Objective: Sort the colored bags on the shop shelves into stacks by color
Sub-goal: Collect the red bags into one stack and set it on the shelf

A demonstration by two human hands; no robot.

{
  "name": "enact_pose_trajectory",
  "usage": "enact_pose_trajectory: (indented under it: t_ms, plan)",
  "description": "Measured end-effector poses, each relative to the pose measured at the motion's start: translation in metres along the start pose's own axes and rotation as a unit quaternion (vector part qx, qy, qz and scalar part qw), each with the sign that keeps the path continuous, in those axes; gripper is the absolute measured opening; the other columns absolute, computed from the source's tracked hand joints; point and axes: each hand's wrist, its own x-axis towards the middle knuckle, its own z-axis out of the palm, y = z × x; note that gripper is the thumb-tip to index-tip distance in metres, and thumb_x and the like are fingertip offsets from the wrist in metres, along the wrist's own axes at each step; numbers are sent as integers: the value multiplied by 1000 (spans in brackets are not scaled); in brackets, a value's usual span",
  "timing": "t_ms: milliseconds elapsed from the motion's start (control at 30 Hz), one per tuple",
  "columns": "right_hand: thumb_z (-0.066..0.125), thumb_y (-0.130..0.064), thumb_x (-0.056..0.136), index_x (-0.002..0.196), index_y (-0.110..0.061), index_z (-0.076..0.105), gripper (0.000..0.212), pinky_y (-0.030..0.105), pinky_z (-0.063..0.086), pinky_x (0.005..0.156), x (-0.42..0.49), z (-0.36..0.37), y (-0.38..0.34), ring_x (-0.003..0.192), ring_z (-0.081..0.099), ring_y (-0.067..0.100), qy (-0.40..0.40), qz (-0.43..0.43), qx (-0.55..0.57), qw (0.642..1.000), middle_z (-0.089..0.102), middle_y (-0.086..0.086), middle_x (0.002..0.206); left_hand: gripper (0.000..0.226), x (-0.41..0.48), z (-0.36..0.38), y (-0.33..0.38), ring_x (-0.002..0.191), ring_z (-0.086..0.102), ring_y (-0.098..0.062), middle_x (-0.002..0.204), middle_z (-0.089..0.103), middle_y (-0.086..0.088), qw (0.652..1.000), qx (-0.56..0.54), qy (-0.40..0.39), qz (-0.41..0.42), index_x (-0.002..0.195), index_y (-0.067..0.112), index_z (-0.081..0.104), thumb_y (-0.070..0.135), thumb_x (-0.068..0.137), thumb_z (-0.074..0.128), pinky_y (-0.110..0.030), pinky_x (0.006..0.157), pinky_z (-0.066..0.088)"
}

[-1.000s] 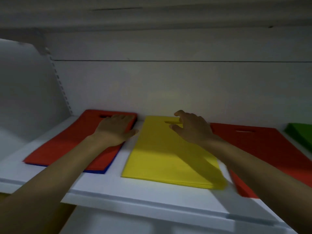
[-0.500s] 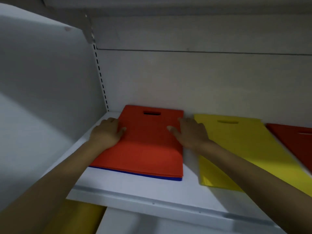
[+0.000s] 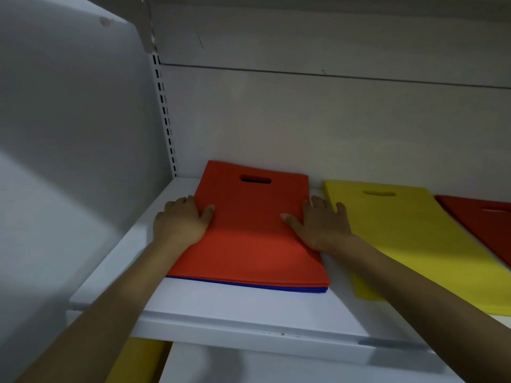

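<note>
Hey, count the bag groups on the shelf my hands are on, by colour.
Red: 2, the left red bags and the right red bags
Yellow: 1, the yellow bags
Blue: 1, the blue bags under the left red
Total: 4

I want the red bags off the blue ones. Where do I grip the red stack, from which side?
Grip the red stack at its two side edges, from left and right, where the left hand and right hand rest. It lies flat; the blue layer shows at the front edge, so likely pinch above it.
</note>
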Motion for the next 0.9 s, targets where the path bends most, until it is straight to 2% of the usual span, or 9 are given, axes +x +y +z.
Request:
enact_pose_trajectory:
  t_ms: [200, 267, 333, 433, 567, 667, 700, 800, 900]
  plan:
    - [34, -59, 87, 79, -16, 69, 56, 41, 42, 77, -9, -2, -10, 82, 61, 30, 166, -76, -66, 981, 65, 11, 84, 54, -2, -1, 1, 114, 48, -27, 126, 53, -7, 997, -65, 35, 5, 132, 15, 42, 53, 93, 42, -38, 84, 43]
    - [38, -55, 92, 103, -20, 66, 47, 40, 38, 84, -14, -7, -14, 89, 62, 29, 148, -87, -45, 984, 67, 9, 94, 55, -2, -2, 1, 114, 48, -26, 126, 53, -7, 995, -88, 46, 8, 134, 16, 39, 50, 92, 47, -39, 85, 45]
    - [37, -53, 96, 136, -25, 44, 50, 37, 31, 92, -15, -8, -14, 108, 59, 26, 109, -74, 2, 991, 62, 5, 120, 51, -4, -3, 0, 111, 50, -26, 123, 55, -6, 991, -109, 75, 20, 132, 17, 41, 45, 91, 52, -39, 83, 46]
    - [54, -43, 92, 149, -24, 22, 67, 35, 32, 101, -17, -8, -12, 124, 50, 22, 93, -39, 166, 981, 46, 2, 142, 38, -8, -4, -1, 103, 55, -23, 115, 61, -3, 981, -134, 136, 48, 123, 18, 50, 34, 89, 57, -38, 76, 48]
    - [73, -2, 79, 142, -9, 34, 74, 13, 46, 71, -17, -20, -16, 95, 56, 17, 84, 82, 585, 803, 56, 8, 117, 34, -10, -6, -3, 95, 62, -23, 109, 66, 2, 973, -167, 159, 14, 123, 23, 53, 29, 90, 58, -35, 72, 51]
    - [72, 5, 79, 139, -2, 37, 71, 26, 52, 70, -15, -28, -11, 86, 60, 24, 35, 184, 725, 663, 60, 16, 108, 42, -10, -6, -6, 92, 62, -22, 106, 65, 4, 964, -191, 182, 10, 130, 22, 51, 30, 90, 60, -34, 72, 50]
    - [71, 5, 79, 138, -1, 39, 67, 28, 53, 70, -15, -27, -9, 86, 61, 24, 31, 199, 741, 641, 60, 19, 111, 45, -10, -7, -6, 89, 60, -20, 102, 63, 6, 959, -205, 194, 14, 133, 22, 49, 29, 90, 60, -32, 71, 48]
    - [68, 4, 83, 119, -5, 55, 39, 18, 53, 59, -19, -31, -8, 71, 61, 14, 66, 168, 728, 662, 64, 10, 96, 43, -14, -11, -4, 77, 57, -15, 93, 57, 12, 939, -244, 238, 43, 132, 23, 49, 26, 90, 61, -31, 65, 47]
    - [67, -5, 86, 83, -15, 62, 13, 21, 53, 65, -21, -36, -4, 74, 62, 16, 110, 126, 713, 681, 64, 2, 81, 29, -18, -19, 0, 73, 56, -14, 94, 60, 8, 912, -288, 284, 67, 119, 18, 57, 21, 91, 61, -28, 61, 43]
